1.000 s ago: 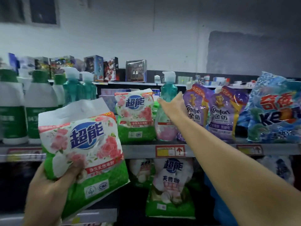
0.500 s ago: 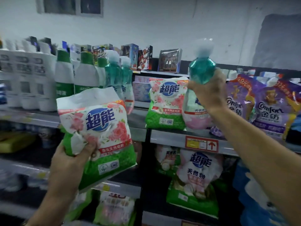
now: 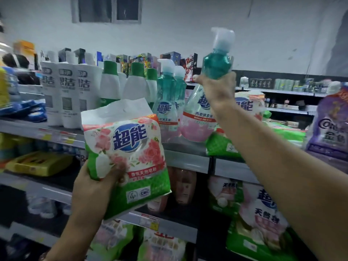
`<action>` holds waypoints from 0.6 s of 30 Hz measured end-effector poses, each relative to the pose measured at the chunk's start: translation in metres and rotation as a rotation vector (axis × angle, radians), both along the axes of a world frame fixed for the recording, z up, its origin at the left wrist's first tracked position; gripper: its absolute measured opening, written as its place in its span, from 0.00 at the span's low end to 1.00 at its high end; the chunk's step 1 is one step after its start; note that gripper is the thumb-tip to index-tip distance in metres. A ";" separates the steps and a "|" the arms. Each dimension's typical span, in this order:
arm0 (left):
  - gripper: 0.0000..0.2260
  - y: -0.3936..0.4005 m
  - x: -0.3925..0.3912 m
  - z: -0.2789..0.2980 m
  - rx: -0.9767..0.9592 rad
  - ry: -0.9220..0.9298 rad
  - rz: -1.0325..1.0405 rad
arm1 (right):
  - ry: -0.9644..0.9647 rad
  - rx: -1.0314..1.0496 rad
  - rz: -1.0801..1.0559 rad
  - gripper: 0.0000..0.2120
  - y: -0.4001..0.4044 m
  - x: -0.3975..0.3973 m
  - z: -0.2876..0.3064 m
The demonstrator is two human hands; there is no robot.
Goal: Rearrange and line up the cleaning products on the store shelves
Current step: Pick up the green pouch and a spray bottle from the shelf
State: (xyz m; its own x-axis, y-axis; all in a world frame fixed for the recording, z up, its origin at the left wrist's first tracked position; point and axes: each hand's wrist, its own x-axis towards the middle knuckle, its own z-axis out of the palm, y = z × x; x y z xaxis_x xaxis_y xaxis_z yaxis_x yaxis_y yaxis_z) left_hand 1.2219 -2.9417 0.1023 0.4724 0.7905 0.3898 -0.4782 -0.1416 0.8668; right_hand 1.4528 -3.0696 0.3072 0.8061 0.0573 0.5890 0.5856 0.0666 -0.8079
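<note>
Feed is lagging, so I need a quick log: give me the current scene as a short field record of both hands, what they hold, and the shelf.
left hand: grips the floral soap powder bag from below, in front of the shelves
right hand: grips the teal pump bottle round its middle, raised clear of the shelf
matching bottles: two on the shelf, left of the raised one
second powder bag: on the shelf behind the right arm
</note>
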 end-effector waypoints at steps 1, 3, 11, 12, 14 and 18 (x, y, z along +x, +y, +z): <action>0.17 0.005 -0.001 0.001 0.001 0.006 0.024 | 0.021 -0.041 -0.070 0.29 0.012 0.006 -0.005; 0.15 0.014 -0.001 0.002 -0.001 0.011 0.036 | 0.062 -0.145 -0.189 0.31 0.032 0.013 -0.018; 0.12 0.036 0.013 0.002 -0.006 0.034 -0.024 | -0.058 -0.230 -0.244 0.38 0.056 0.025 -0.039; 0.13 0.036 0.016 0.002 -0.012 0.032 -0.044 | -0.051 -0.229 -0.223 0.42 0.054 0.023 -0.040; 0.13 0.034 0.023 0.003 -0.013 0.029 -0.073 | -0.024 -0.255 -0.155 0.50 0.047 0.014 -0.042; 0.13 0.029 0.035 0.012 0.003 -0.009 -0.158 | -0.078 -0.371 -0.029 0.49 0.022 -0.019 -0.049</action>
